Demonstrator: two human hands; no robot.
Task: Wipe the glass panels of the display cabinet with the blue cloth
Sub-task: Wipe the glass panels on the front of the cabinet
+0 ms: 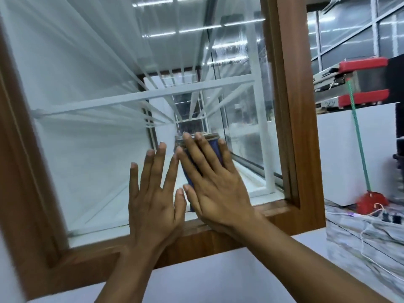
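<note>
Right hand (215, 189) is pressing soft, limp blue cloth (215, 149) flat-palmed on fragile, slick glass panel (87, 160), grip wide; left hand (153, 200) is bracing alongside, equally spread

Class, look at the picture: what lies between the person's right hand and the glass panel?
In the head view, the blue cloth lies between the right hand and the glass panel, pressed flat against it.

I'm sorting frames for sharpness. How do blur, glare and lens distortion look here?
Head view: the left hand, right hand and blue cloth are fairly sharp. Head view: the wooden frame smears with motion blur towards the left. Head view: strip-light reflections streak the glass panel. Head view: the wide-angle lens bows the frame's straight edges.
</note>
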